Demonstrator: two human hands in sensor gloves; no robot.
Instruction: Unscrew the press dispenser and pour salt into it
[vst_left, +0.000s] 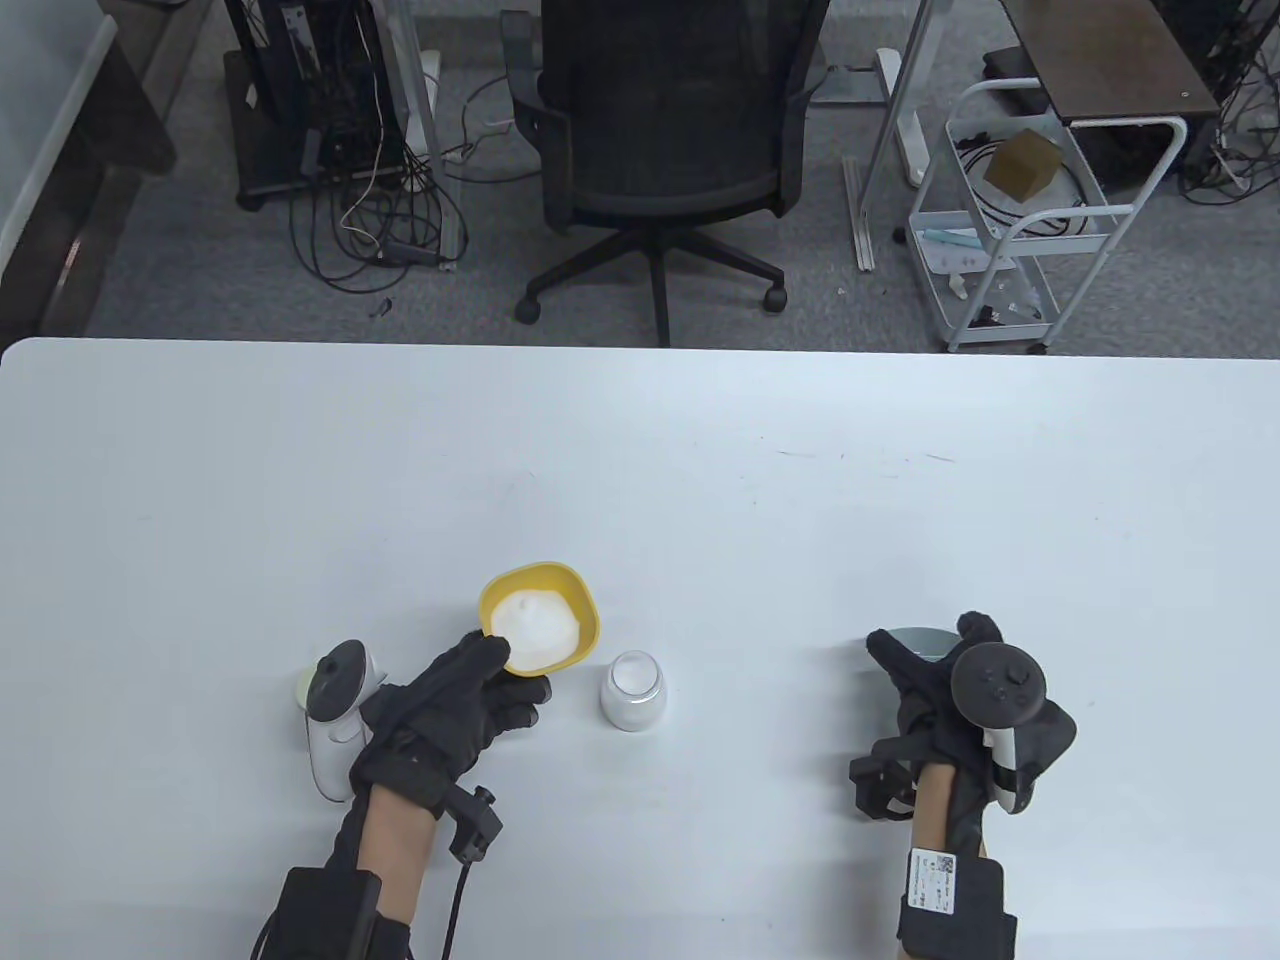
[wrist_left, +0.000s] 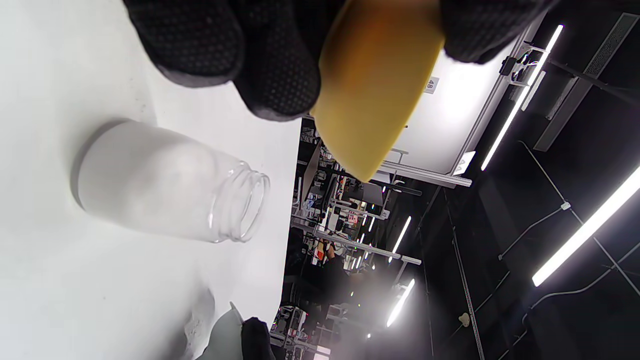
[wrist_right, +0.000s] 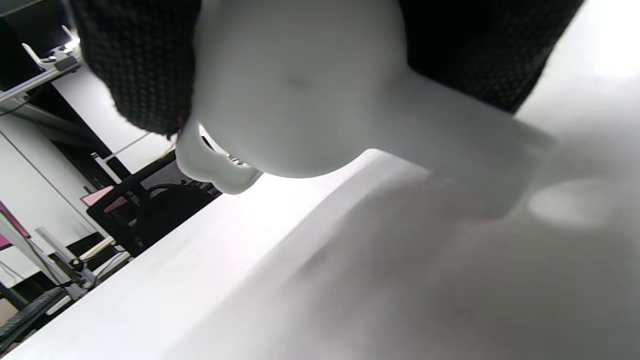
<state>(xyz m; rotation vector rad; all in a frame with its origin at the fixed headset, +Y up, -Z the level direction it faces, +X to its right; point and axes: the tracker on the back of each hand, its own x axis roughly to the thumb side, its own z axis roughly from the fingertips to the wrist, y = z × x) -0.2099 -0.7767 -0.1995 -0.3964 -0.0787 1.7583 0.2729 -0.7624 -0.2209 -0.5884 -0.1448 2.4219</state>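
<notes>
A yellow bowl (vst_left: 540, 616) of white salt (vst_left: 535, 622) is held at its near rim by my left hand (vst_left: 470, 695); in the left wrist view the bowl (wrist_left: 372, 95) hangs between my fingers (wrist_left: 272, 60), lifted off the table. The open frosted dispenser jar (vst_left: 634, 690) stands just right of the bowl, uncapped, with white contents; it also shows in the left wrist view (wrist_left: 165, 182). My right hand (vst_left: 935, 690) grips the grey press dispenser cap (vst_left: 918, 642) on the table at the right; the right wrist view shows the cap (wrist_right: 295, 85) between my fingers (wrist_right: 140, 65).
The white table (vst_left: 640, 480) stretches wide behind the objects. A small pale round thing (vst_left: 304, 686) lies on the table left of my left hand, half hidden by the tracker. A black office chair (vst_left: 665, 150) and a white cart (vst_left: 1010, 220) stand beyond the far edge.
</notes>
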